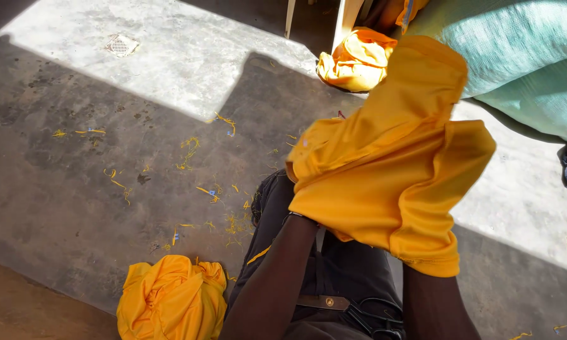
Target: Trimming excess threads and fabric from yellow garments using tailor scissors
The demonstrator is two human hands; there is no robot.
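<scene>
A yellow garment [390, 164] held above the lap covers both hands, so whether the left hand [309, 189] or right hand [422, 252] grips cannot be told; it could slip onto the thread-littered concrete floor [107, 176].

1. The grey concrete floor [75, 208] carries everything, part sunlit, part in shadow.
2. A bundled yellow cloth heap [173, 299] lies below and left of the raised hands.
3. A second crumpled yellow cloth [357, 60] lies just above them.
4. Scattered yellow thread scraps [195, 189] lie to their left.
5. A small round metal drain cover [121, 45] sits far up-left.
</scene>
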